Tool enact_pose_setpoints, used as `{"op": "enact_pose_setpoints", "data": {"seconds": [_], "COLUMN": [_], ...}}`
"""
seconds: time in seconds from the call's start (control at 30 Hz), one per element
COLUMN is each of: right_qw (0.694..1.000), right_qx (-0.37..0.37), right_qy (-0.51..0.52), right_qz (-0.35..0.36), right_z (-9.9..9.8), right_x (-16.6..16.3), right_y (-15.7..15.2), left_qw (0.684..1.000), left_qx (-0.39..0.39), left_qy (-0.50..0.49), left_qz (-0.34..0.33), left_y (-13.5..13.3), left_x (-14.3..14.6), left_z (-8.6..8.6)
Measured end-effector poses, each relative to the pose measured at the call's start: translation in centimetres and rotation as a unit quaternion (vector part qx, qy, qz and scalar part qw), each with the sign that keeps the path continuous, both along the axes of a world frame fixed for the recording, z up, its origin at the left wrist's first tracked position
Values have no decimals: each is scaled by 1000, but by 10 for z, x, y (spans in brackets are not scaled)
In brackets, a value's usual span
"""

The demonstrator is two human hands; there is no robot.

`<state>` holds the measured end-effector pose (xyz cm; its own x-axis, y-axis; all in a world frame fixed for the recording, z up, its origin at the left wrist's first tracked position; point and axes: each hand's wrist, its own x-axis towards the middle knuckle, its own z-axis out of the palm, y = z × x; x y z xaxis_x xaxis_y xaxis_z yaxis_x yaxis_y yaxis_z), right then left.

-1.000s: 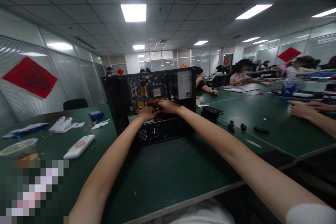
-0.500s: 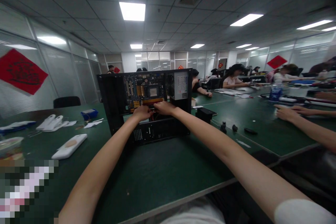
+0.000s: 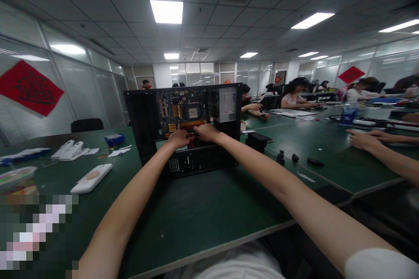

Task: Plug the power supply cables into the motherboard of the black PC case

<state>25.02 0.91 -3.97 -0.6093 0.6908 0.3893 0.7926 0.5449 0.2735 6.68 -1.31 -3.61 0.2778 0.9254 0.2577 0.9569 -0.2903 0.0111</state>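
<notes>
An open black computer case stands upright on the green table, its motherboard facing me and a grey power supply at its upper right. Both my arms reach into it. My left hand is closed at the lower edge of the motherboard, by red cables. My right hand is next to it, fingers curled on the same spot near the orange slots. What the fingers pinch is hidden.
White plastic pieces and a blue box lie on the table to the left. Small black parts lie to the right. Another person's hands rest on the right table; a water bottle stands beyond. Several people sit farther back.
Both hands stay at the same place inside the case; only the camera view has shifted slightly.
</notes>
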Motion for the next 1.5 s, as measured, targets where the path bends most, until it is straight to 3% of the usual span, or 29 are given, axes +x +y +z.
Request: {"op": "enact_pose_setpoints", "data": {"seconds": [0.5, 0.73, 1.5], "right_qw": [1000, 1000, 995], "right_qx": [1, -2, -41], "right_qy": [8, 15, 84], "right_qz": [-21, -27, -44], "right_z": [-3, -2, -10], "right_x": [-1, 1, 9], "right_y": [7, 5, 0], "left_qw": [1000, 996, 995], "left_qx": [-3, 75, 89], "left_qy": [19, -45, 44], "left_qz": [0, -7, -14], "left_y": [1, 0, -5], "left_x": [1, -3, 6], "left_z": [0, 3, 8]}}
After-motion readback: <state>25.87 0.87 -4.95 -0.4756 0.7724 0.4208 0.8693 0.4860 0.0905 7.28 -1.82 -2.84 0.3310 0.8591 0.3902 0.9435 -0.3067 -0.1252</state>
